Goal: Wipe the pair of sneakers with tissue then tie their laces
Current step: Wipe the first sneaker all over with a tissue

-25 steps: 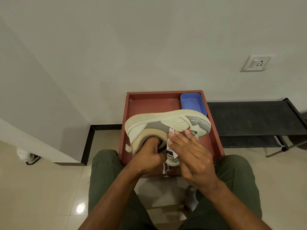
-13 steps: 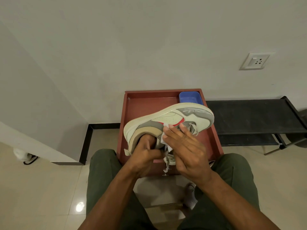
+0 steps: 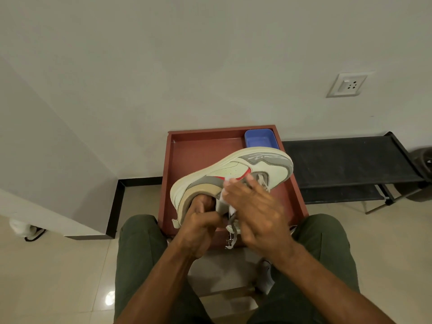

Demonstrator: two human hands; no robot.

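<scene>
Pale wall (image 3: 210, 54), socket (image 3: 347, 85) at right; glossy beige tile floor (image 3: 58, 277); black rack (image 3: 346, 164) right.

A cream sneaker (image 3: 236, 170) with grey panels and a red accent is seen above a reddish-brown desk (image 3: 201, 150). A blue tray (image 3: 260, 137), white tissue (image 3: 221, 203), olive-green trousers (image 3: 140, 249) and a black rack (image 3: 339, 160) are shown.
</scene>
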